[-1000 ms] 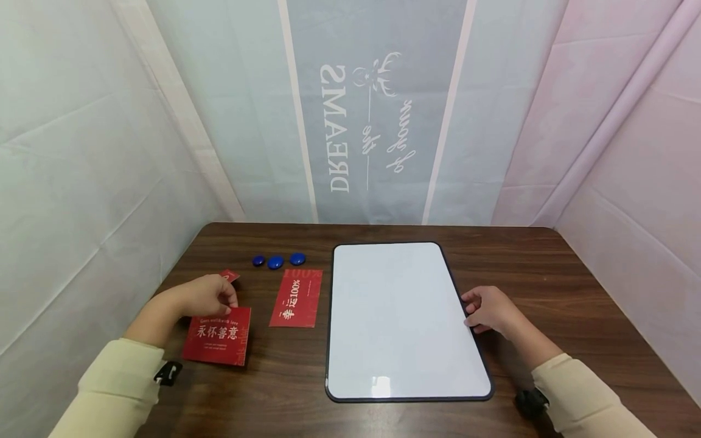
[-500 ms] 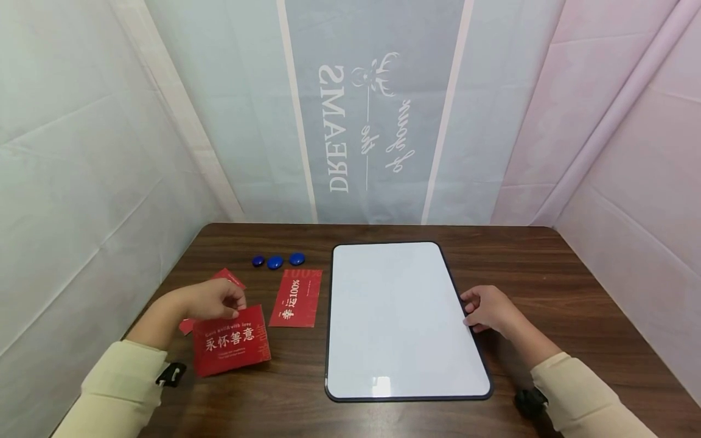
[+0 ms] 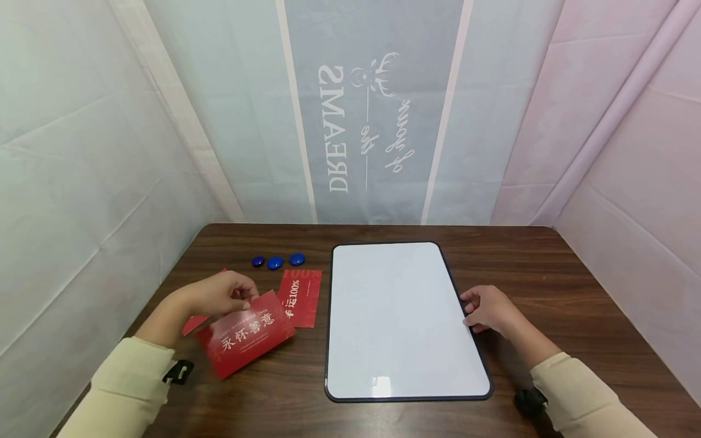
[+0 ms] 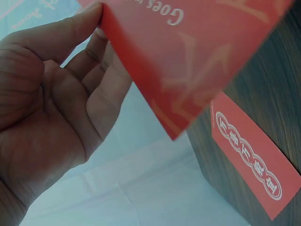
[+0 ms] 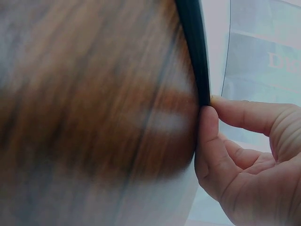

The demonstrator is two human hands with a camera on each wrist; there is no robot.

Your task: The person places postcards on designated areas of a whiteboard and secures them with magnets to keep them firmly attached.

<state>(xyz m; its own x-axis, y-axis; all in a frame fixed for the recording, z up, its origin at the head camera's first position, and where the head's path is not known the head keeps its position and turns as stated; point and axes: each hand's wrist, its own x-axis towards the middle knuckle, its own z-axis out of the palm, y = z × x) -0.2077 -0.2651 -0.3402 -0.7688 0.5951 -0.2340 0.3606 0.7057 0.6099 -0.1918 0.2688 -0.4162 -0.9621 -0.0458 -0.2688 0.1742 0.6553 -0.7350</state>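
Note:
My left hand pinches the upper edge of a red card with white lettering, tilted and raised above the table. In the left wrist view the card hangs from the thumb and fingertips. A second red card lies on the wood below it, mostly behind the left hand in the head view. Another red card lies left of the whiteboard, one corner overlapped by the held card. My right hand pinches the right edge of the whiteboard; the right wrist view shows thumb and finger at its black frame.
Three blue round magnets sit in a row behind the cards. Brown wooden table extends to the right and in front of the board. Pale fabric walls enclose the back and both sides.
My left hand has moved right with the red card, which has lifted and turned, uncovering the card beneath and now overlapping the middle card. My right hand and the whiteboard have stayed put.

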